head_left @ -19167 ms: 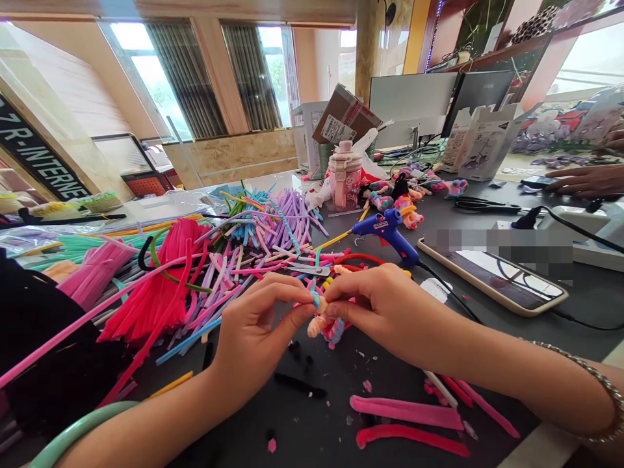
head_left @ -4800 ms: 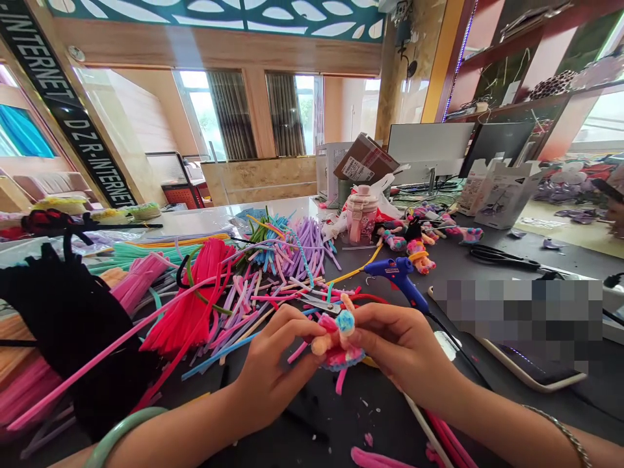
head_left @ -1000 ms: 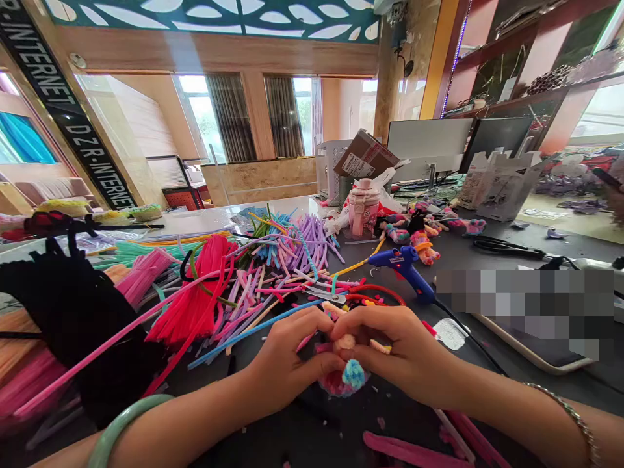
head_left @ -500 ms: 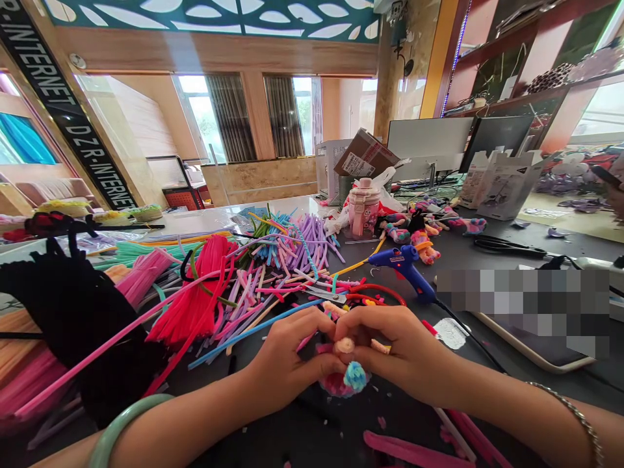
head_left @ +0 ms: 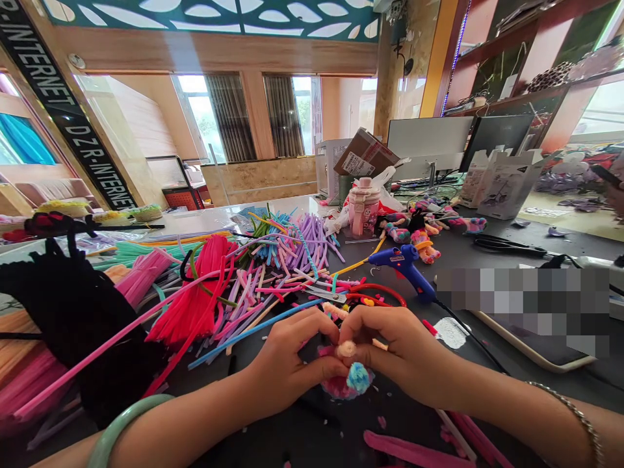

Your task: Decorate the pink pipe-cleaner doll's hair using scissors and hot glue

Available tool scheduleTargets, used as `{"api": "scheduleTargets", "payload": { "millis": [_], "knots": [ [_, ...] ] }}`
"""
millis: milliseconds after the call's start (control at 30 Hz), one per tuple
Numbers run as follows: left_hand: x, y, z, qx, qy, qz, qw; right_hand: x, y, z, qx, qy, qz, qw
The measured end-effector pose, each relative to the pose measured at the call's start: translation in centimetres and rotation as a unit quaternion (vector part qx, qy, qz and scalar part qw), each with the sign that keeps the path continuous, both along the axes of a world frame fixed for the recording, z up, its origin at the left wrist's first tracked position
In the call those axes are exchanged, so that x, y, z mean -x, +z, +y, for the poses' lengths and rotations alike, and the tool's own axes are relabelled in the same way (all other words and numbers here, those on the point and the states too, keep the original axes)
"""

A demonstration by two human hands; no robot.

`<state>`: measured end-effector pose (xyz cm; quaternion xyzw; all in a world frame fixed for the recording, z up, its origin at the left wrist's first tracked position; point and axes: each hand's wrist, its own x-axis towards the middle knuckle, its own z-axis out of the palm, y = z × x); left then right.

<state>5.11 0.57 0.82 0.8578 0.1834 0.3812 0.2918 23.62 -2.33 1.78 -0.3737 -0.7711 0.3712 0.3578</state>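
Fuzzy figure point(head_left: 358, 377) in pink, peach and pale blue sits low in the middle of the frame, pinched between two bare hands. At the left edge fans a matte black chenille bundle point(head_left: 82, 325); right of it flare a sheaf of glossy hot-pink stems point(head_left: 195, 292) and a loose heap of lilac stems point(head_left: 312, 244). The left hand point(head_left: 297, 351), below a smooth green bangle point(head_left: 117, 424), grips the figure with thumb and bent fingers. Its peach part is a rounded coil, its blue part a shaggy tuft. The right hand point(head_left: 397, 338) grips from the other side, fingertips close to the left's. Beyond it lie a blue plastic glue gun point(head_left: 404, 266) and a flat phone point(head_left: 524, 335) on the dark surface point(head_left: 263, 448).

About five seconds ago the blue tuft was above the peach coil and the hands were wider apart; now the tuft is below it and the hands nearly meet.

Fingers cover much of the figure, so its full shape is unclear. Pixelated blocks mask part of the phone, and both forearms are cut off by the frame.
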Motion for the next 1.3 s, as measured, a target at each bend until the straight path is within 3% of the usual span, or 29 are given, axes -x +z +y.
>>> {"api": "scheduleTargets", "payload": {
  "millis": [833,1300],
  "knots": [
    [0.01,-0.10,0.11,-0.008,-0.003,0.000,1.000,-0.04,0.20,-0.12,-0.057,-0.007,-0.026,0.998],
    [-0.10,-0.10,0.09,-0.016,0.008,-0.004,1.000,-0.53,-0.18,-0.03,-0.208,0.010,-0.034,0.978]
  ]
}}
